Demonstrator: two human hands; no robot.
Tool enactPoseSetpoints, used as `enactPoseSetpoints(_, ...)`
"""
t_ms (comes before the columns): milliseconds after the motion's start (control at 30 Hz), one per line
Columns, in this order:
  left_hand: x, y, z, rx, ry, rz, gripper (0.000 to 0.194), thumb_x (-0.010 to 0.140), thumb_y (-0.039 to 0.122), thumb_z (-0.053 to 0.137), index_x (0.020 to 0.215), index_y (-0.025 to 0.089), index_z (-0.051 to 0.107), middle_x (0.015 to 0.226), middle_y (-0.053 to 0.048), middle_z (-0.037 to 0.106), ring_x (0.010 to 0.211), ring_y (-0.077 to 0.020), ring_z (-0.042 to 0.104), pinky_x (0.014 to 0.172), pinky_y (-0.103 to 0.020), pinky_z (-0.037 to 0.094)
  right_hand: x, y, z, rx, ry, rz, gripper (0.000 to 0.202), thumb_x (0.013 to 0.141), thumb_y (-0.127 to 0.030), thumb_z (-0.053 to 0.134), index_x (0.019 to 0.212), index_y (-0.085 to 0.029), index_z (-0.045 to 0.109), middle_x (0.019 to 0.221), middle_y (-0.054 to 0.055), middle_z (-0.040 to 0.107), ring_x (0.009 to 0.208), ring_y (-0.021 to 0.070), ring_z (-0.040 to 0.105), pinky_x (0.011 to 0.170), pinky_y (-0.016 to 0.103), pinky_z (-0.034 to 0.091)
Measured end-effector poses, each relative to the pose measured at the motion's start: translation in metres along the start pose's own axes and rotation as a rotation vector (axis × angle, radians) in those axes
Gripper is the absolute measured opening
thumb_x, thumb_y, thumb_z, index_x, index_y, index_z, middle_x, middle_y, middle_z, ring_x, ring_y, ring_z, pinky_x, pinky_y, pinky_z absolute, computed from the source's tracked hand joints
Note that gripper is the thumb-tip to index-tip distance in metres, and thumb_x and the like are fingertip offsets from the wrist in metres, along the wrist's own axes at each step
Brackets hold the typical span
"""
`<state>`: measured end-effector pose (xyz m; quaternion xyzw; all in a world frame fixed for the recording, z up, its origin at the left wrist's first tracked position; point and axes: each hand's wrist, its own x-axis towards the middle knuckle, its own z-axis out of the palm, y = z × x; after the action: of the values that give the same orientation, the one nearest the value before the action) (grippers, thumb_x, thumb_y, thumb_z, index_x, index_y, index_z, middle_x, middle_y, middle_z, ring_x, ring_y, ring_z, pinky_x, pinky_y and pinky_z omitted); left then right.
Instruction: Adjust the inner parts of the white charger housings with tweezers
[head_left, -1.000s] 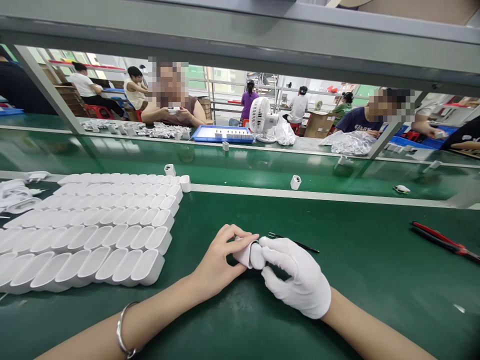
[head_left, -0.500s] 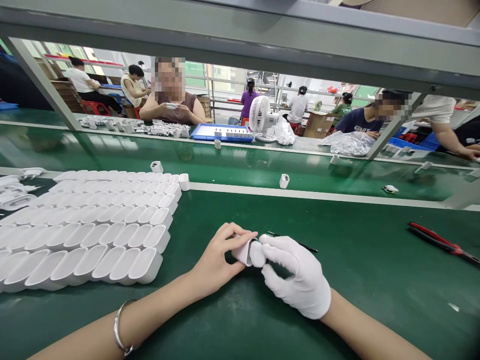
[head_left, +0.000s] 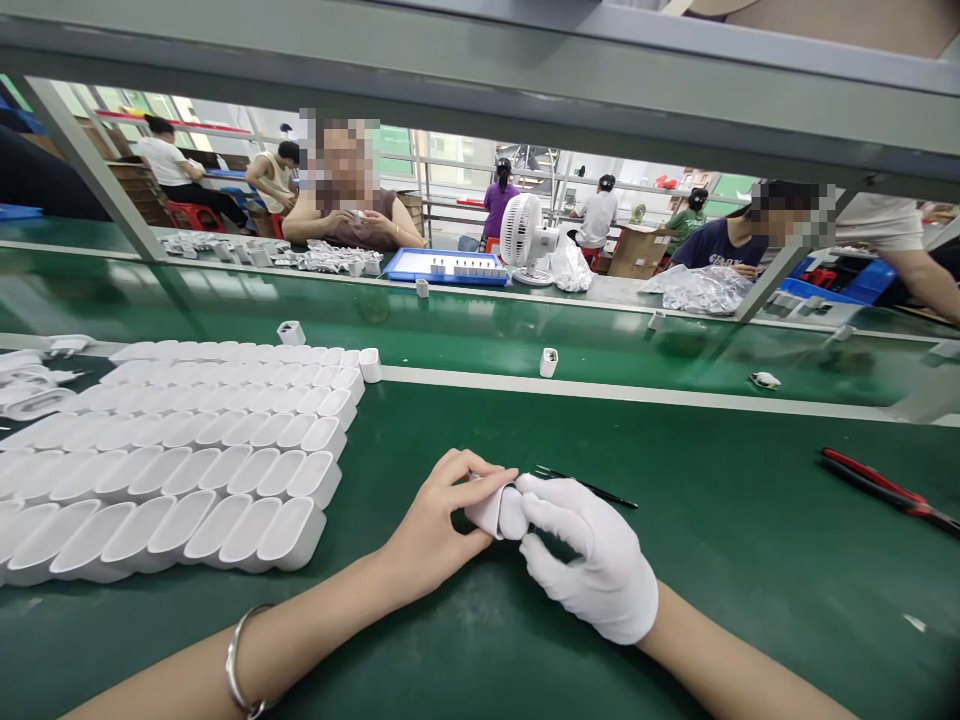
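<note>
Between the thumb and fingers of my left hand (head_left: 439, 520) is a white plastic housing (head_left: 486, 510), tilted with its opening toward the right. My right hand (head_left: 592, 560), in a white glove, has its fingertips at a smaller rounded white piece (head_left: 513, 514) at the mouth of the housing. How far this piece sits inside cannot be made out. Just behind the gloved fingers, a thin black tool (head_left: 600, 489) lies on the green table (head_left: 465, 640).
Rows of white housings (head_left: 289, 530) cover the left side. Red-and-black pliers (head_left: 885, 487) lie at the right. Beyond a pale strip (head_left: 645, 397), small white parts (head_left: 549, 362) stand on a green belt (head_left: 480, 330). A metal frame (head_left: 480, 80) crosses above; people sit farther back.
The small white parts on the green belt have shifted to the left. My gloved right hand has moved slightly left and down, still at the rounded piece.
</note>
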<state>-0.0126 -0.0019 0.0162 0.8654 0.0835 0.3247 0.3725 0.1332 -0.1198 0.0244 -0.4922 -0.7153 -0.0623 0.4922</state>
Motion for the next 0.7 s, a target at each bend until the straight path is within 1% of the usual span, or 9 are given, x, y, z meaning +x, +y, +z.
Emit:
enactPoseSetpoints(67,-0.001,0.000,0.001,0.006,0.002,0.017,0.062,0.073,-0.001,0.063,0.123,0.036,0.057,0.102,0.000,0.059,0.096,-0.0188,0.052,0.085,-0.033,0.045,-0.002,-0.002,0.002,0.007,-0.023,-0.001,0.043,0.078,-0.001,0.047,0.111,-0.028,0.054,0.087,0.002,0.064,0.078,0.0145,0.061,0.074,0.031,0.054)
enactPoseSetpoints(133,-0.001,-0.001,0.002,0.002,0.005,0.022,0.062,0.074,-0.001,0.062,0.123,0.036,0.056,0.103,0.000,0.060,0.097,-0.0188,0.053,0.085,-0.033,0.045,-0.006,-0.004,0.003,-0.009,-0.046,0.078,0.041,0.079,-0.003,0.050,0.109,-0.029,0.056,0.098,0.004,0.063,0.089,0.0164,0.061,0.079,0.033,0.053)
enactPoseSetpoints(233,-0.001,0.000,0.002,-0.046,-0.002,0.004,0.064,0.075,-0.002,0.060,0.126,0.036,0.054,0.107,-0.001,0.060,0.099,-0.0188,0.054,0.087,-0.033,0.046,-0.010,-0.004,0.003,0.109,-0.034,0.387,0.049,0.075,-0.013,0.062,0.120,-0.028,0.053,0.123,0.009,0.054,0.117,0.0242,0.051,0.096,0.042,0.046)
enactPoseSetpoints(300,0.000,0.002,0.002,-0.099,-0.046,-0.001,0.063,0.076,0.000,0.063,0.127,0.036,0.053,0.112,-0.002,0.060,0.104,-0.0194,0.054,0.091,-0.034,0.045,-0.010,-0.002,0.003,0.406,-0.033,0.637,0.069,0.073,-0.025,0.070,0.134,-0.028,0.039,0.134,0.011,0.046,0.121,0.0265,0.048,0.097,0.045,0.045)
enactPoseSetpoints(367,0.000,0.005,0.001,-0.130,-0.110,-0.005,0.059,0.076,0.006,0.067,0.126,0.036,0.054,0.117,-0.002,0.060,0.110,-0.0212,0.051,0.097,-0.037,0.043,-0.007,0.002,0.003,0.717,-0.115,0.805,0.072,0.073,-0.035,0.073,0.135,-0.024,0.038,0.129,0.011,0.050,0.113,0.0246,0.054,0.091,0.042,0.048)
enactPoseSetpoints(467,-0.002,0.008,-0.001,-0.139,-0.201,-0.066,0.057,0.076,0.011,0.070,0.125,0.037,0.055,0.123,-0.002,0.060,0.119,-0.0240,0.043,0.104,-0.044,0.036,0.000,0.003,0.004,0.921,-0.226,0.886,0.045,0.072,-0.036,0.075,0.109,-0.016,0.058,0.099,0.006,0.064,0.091,0.0198,0.061,0.081,0.034,0.050)
enactPoseSetpoints(533,-0.004,0.008,0.001,-0.219,-0.233,-0.178,0.065,0.075,0.014,0.072,0.131,0.036,0.049,0.136,-0.003,0.050,0.126,-0.0252,0.037,0.108,-0.046,0.032,0.003,0.002,0.004,0.951,-0.158,0.907,0.035,0.069,-0.032,0.078,0.095,-0.014,0.060,0.087,0.004,0.065,0.082,0.0178,0.062,0.077,0.032,0.050)
enactPoseSetpoints(600,-0.005,0.007,0.004,-0.420,-0.221,-0.337,0.071,0.075,0.022,0.073,0.137,0.033,0.041,0.143,-0.005,0.041,0.127,-0.0264,0.040,0.107,-0.046,0.033,0.005,0.000,0.006,0.937,-0.040,0.950,0.036,0.066,-0.030,0.081,0.091,-0.015,0.059,0.085,0.004,0.067,0.081,0.0180,0.063,0.077,0.032,0.050)
enactPoseSetpoints(700,-0.003,0.005,0.009,-0.746,-0.218,-0.522,0.063,0.077,0.030,0.071,0.135,0.024,0.046,0.128,-0.010,0.056,0.112,-0.0257,0.055,0.096,-0.040,0.045,0.005,-0.001,0.005,0.879,0.038,1.012,0.038,0.063,-0.031,0.081,0.090,-0.016,0.058,0.090,0.005,0.068,0.084,0.0195,0.064,0.079,0.033,0.050)
